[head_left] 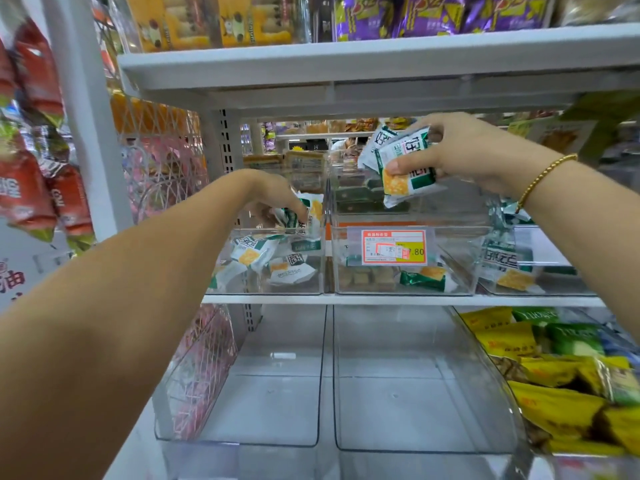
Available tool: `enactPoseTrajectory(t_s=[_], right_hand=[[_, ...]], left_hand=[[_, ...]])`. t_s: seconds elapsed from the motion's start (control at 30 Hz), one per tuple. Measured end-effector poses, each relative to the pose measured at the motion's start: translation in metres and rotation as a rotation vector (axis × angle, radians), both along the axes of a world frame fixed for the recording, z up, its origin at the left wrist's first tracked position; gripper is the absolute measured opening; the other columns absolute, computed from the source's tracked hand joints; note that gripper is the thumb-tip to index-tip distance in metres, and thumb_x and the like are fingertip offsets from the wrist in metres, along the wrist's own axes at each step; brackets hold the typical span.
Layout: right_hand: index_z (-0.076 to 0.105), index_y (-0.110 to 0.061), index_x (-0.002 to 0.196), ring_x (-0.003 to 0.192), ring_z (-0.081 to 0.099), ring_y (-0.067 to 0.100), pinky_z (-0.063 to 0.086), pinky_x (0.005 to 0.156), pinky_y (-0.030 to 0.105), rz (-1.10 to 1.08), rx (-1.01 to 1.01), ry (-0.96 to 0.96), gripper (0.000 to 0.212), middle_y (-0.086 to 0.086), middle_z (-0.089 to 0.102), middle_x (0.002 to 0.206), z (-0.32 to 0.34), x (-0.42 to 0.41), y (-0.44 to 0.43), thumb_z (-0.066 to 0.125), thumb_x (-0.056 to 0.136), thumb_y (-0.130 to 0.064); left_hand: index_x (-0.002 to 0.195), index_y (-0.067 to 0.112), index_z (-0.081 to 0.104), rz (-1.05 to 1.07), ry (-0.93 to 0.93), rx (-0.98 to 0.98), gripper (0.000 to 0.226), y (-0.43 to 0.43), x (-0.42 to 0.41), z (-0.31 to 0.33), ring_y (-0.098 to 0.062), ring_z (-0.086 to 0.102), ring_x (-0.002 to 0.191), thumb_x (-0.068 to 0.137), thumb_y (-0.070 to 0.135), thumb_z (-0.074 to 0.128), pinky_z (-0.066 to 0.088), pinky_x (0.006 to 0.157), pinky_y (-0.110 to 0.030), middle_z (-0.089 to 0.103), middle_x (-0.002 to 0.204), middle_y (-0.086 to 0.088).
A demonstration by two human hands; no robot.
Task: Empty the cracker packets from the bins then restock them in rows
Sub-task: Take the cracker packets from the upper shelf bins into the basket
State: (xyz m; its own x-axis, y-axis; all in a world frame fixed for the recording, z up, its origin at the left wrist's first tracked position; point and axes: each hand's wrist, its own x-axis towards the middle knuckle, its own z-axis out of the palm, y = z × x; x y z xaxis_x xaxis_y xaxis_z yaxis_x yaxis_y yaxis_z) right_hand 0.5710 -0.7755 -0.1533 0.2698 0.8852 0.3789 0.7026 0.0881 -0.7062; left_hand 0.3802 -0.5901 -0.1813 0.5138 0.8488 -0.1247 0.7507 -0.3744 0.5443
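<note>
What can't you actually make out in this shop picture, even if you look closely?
From the head view:
- Price label on the middle bin: small print blurred; only ".80" reads.
- Left hand: its fingers dip behind packets in the left bin, so the grip is unclear.
- Right hand: how many cracker packets it holds is unclear; they overlap.
- Yellow snack bags: cut off by the right edge.

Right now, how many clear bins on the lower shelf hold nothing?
2: the left bin and the middle bin, side by side on the lower shelf. The bin right of them holds yellow and green packets.
</note>
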Motion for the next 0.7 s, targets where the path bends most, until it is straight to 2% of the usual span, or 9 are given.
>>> enactPoseTrajectory(t_s=[0.07,0.1,0.17,0.23,0.33,0.47,0.57,0.63,0.7], right_hand=[[0.061,-0.019,0.116,0.09,0.071,0.013,0.057,0.086,0.035,0.099,0.063,0.174,0.058,-0.001,0.073,0.101,0.001,-0.008,-0.006,0.081,0.063,-0.031],[0.061,-0.016,0.117,0.093,0.071,0.014,0.055,0.091,0.037,0.155,0.088,0.265,0.061,0.001,0.073,0.102,0.0,-0.013,-0.009,0.08,0.061,-0.032],[0.06,-0.01,0.118,0.095,0.071,0.017,0.053,0.095,0.039,0.237,0.133,0.38,0.061,0.005,0.074,0.103,-0.003,-0.024,-0.02,0.079,0.064,-0.03],[0.06,-0.009,0.118,0.093,0.071,0.015,0.055,0.09,0.035,0.286,0.174,0.422,0.05,0.006,0.074,0.103,-0.012,-0.038,-0.037,0.076,0.074,-0.025],[0.061,-0.008,0.12,0.085,0.071,0.011,0.057,0.071,0.024,0.372,0.202,0.53,0.046,0.004,0.074,0.1,-0.039,-0.055,-0.067,0.072,0.077,-0.02],[0.059,-0.009,0.123,0.094,0.07,0.018,0.057,0.082,0.031,0.378,0.156,0.636,0.061,0.008,0.071,0.109,-0.102,-0.064,-0.101,0.075,0.065,-0.023],[0.058,-0.005,0.124,0.093,0.068,0.02,0.056,0.084,0.033,0.304,0.043,0.749,0.065,0.014,0.069,0.113,-0.165,-0.065,-0.121,0.075,0.063,-0.02],[0.059,0.0,0.119,0.087,0.069,0.018,0.058,0.078,0.028,0.267,-0.071,0.812,0.053,0.015,0.07,0.109,-0.208,-0.065,-0.135,0.073,0.07,-0.016],[0.061,0.0,0.112,0.077,0.07,0.01,0.057,0.063,0.02,0.183,-0.197,0.826,0.037,0.008,0.073,0.095,-0.251,-0.065,-0.147,0.071,0.079,-0.012]], left_hand=[[0.134,0.007,0.042,0.047,-0.159,0.087,0.069,-0.013,-0.013,0.011,-0.026,0.061,0.1,0.078,0.028,0.076,0.055,0.089,-0.039,0.047,0.126,-0.007],[0.133,0.005,0.043,0.062,-0.23,0.144,0.07,-0.023,-0.021,0.016,-0.025,0.063,0.098,0.076,0.03,0.077,0.055,0.087,-0.039,0.053,0.124,-0.01],[0.11,0.006,0.054,0.07,-0.412,0.255,0.043,-0.049,-0.038,0.02,-0.02,0.064,0.089,0.079,0.028,0.075,0.056,0.079,-0.032,0.062,0.109,-0.011],[0.097,0.013,0.057,0.045,-0.664,0.239,0.019,-0.086,-0.057,0.016,-0.014,0.066,0.083,0.084,0.017,0.07,0.056,0.071,-0.023,0.067,0.1,-0.007],[0.097,0.015,0.062,-0.031,-0.864,0.126,0.014,-0.142,-0.086,-0.012,-0.011,0.07,0.083,0.085,0.01,0.066,0.056,0.07,-0.017,0.073,0.094,0.0],[0.103,0.011,0.066,-0.027,-0.826,-0.038,0.021,-0.19,-0.104,-0.091,-0.013,0.069,0.091,0.083,0.009,0.068,0.054,0.08,-0.023,0.074,0.098,-0.001],[0.096,0.012,0.068,0.01,-0.713,-0.163,0.015,-0.221,-0.101,-0.164,-0.01,0.068,0.081,0.081,0.007,0.07,0.054,0.071,-0.019,0.074,0.085,0.004],[0.095,0.007,0.067,0.056,-0.618,-0.265,0.018,-0.239,-0.095,-0.215,-0.017,0.066,0.081,0.079,0.01,0.073,0.057,0.075,-0.03,0.072,0.085,-0.005],[0.1,0.005,0.064,0.089,-0.509,-0.353,0.042,-0.257,-0.086,-0.264,-0.023,0.065,0.085,0.068,0.025,0.081,0.052,0.074,-0.038,0.069,0.092,-0.013]])
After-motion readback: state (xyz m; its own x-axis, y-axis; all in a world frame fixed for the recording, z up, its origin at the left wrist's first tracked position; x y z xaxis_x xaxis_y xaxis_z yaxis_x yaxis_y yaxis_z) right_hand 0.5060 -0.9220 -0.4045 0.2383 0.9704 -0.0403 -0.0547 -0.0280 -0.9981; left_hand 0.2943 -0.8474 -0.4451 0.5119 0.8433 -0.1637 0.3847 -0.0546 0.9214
